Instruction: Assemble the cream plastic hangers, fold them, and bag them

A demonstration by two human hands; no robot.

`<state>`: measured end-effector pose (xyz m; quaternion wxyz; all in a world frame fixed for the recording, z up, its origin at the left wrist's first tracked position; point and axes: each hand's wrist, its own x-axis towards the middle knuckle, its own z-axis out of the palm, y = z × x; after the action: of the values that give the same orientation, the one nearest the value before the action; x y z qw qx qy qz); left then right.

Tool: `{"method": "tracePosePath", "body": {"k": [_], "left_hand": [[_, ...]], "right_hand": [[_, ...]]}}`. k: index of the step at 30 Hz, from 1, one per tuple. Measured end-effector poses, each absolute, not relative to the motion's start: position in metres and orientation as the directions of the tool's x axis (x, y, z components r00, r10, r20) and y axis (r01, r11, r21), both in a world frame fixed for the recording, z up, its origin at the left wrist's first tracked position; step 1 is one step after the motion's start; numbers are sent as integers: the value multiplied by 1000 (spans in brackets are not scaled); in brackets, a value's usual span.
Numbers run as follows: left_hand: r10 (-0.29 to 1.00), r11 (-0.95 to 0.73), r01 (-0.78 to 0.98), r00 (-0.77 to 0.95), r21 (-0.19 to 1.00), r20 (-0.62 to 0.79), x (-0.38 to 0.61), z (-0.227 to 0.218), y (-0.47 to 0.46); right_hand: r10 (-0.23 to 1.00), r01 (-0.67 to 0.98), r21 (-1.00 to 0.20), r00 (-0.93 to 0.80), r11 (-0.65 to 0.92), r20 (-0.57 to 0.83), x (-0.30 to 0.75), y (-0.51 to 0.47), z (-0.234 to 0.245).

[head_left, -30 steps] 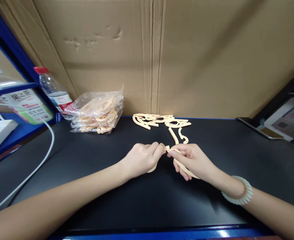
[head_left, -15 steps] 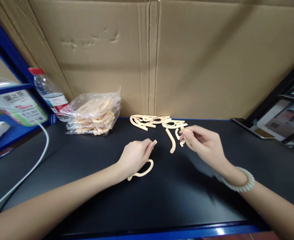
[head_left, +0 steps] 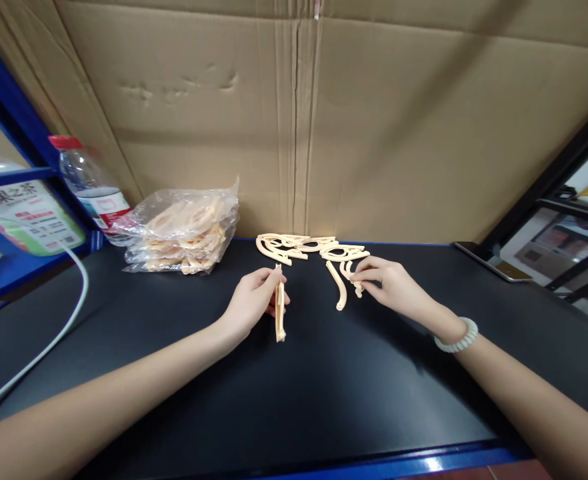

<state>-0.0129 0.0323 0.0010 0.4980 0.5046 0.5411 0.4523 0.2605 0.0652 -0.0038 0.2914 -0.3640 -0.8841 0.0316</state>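
My left hand (head_left: 257, 300) is closed round a cream plastic folding-hanger part (head_left: 280, 313), held on edge above the black table, thumb on its near side. My right hand (head_left: 384, 283) reaches down at the right, fingertips pinched at a small cream plastic piece (head_left: 359, 291) on the table; the fingers partly hide it. Just left of those fingertips lie small curved pieces (head_left: 345, 270). A longer curved hanger arm (head_left: 338, 287) lies between my hands. Behind it, several cream hanger parts (head_left: 279, 248) are heaped along the back edge, with another cluster (head_left: 341, 253) to their right.
Clear bags of cream parts (head_left: 184, 230) are stacked at the back left, beside a red-capped bottle (head_left: 94, 190). A white cable (head_left: 77, 313) runs down the left side. Cardboard (head_left: 399, 120) walls the back. A dark flat device (head_left: 491, 261) lies at the far right.
My left hand has turned the hanger part, so its looped end no longer shows and it points toward me. My right hand has lowered to the small pieces on the table.
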Motion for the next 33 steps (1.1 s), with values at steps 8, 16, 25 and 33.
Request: {"method": "tracePosePath", "body": {"k": [8, 16, 25, 33], "left_hand": [[998, 60, 98, -37, 993, -56, -12, 0, 33], [1000, 19, 50, -23, 999, -18, -5, -5, 24], [997, -51, 17, 62, 999, 50, 1, -6, 17], [980, -200, 106, 4, 974, 201, -1, -13, 17]], "right_hand": [[626, 632, -170, -623, 756, 468, 257, 59, 0], [218, 328, 75, -765, 942, 606, 211, 4, 9], [340, 425, 90, -820, 901, 460, 212, 6, 4], [402, 456, 20, -804, 890, 439, 212, 9, -2]]}}
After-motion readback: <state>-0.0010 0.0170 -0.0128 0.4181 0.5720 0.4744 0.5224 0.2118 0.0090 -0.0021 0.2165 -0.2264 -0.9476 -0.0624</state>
